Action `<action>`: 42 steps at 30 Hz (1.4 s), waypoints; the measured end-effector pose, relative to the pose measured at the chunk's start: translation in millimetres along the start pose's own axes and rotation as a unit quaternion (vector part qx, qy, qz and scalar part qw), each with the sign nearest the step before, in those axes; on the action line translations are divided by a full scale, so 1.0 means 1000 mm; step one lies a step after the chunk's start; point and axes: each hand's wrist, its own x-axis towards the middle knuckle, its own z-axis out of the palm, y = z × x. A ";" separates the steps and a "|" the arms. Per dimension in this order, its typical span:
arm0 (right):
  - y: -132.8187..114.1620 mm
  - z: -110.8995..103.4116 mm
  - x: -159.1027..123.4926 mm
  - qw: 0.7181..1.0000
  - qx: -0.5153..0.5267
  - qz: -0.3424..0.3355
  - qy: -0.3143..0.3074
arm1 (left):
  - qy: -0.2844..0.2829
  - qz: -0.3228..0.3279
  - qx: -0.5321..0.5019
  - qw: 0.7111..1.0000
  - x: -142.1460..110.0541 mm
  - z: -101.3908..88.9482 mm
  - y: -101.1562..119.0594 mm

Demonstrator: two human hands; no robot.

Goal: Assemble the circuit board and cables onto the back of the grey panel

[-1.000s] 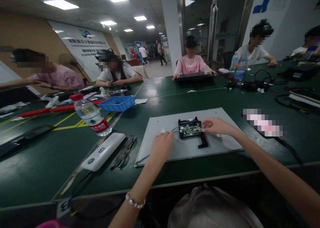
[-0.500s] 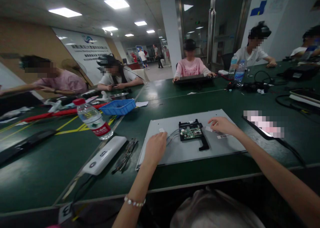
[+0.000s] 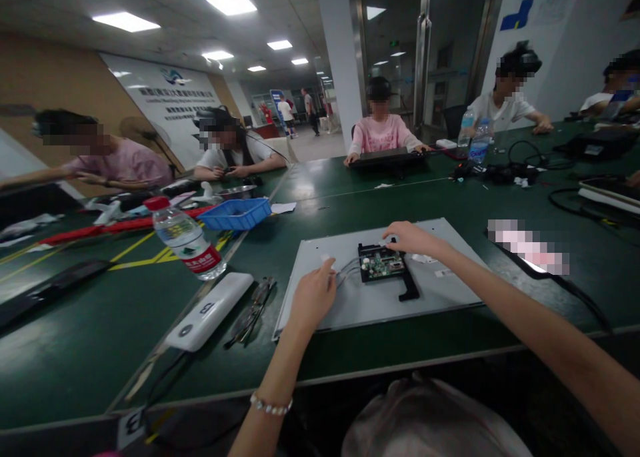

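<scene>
A large flat grey panel [image 3: 350, 310] lies on the table in front of me. A green circuit board [image 3: 383, 265] sits in a black plastic bracket [image 3: 409, 289] at its middle, with thin grey cables [image 3: 349, 266] running out to the left. Over the panel's left part is my left hand [image 3: 315, 293], index finger stretched out beside the cables, holding nothing I can see. My right hand [image 3: 411, 237] reaches in over the bracket's top edge, its fingertips bent together at a small white piece of tape [image 3: 383, 242]. Another clear-white strip of tape [image 3: 424, 259] lies to the right of the bracket.
Left of the panel lie folded glasses [image 3: 251, 312], a white power bank [image 3: 213, 312], a water bottle [image 3: 187, 240] and a blue tray [image 3: 237, 215]. A phone [image 3: 525, 250] with a cable lies at right. Several people sit around the table.
My right hand has moved left, from the tape right of the bracket to the bracket's top edge. My left hand has shifted slightly and its index finger is straighter.
</scene>
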 end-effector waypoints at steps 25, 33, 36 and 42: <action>0.021 0.004 -0.001 0.995 -0.007 0.104 0.005 | 0.075 0.035 -0.020 0.996 -0.002 0.003 -0.002; 0.043 -0.004 -0.023 0.996 0.018 0.092 0.004 | 0.090 0.071 -0.077 0.990 0.011 -0.010 0.018; 0.041 -0.001 -0.024 0.995 0.014 0.098 0.001 | 0.076 0.108 -0.098 0.986 0.032 -0.014 0.035; 0.032 0.003 -0.022 0.996 0.001 0.093 0.007 | -0.002 0.137 -0.145 0.980 0.081 0.005 0.048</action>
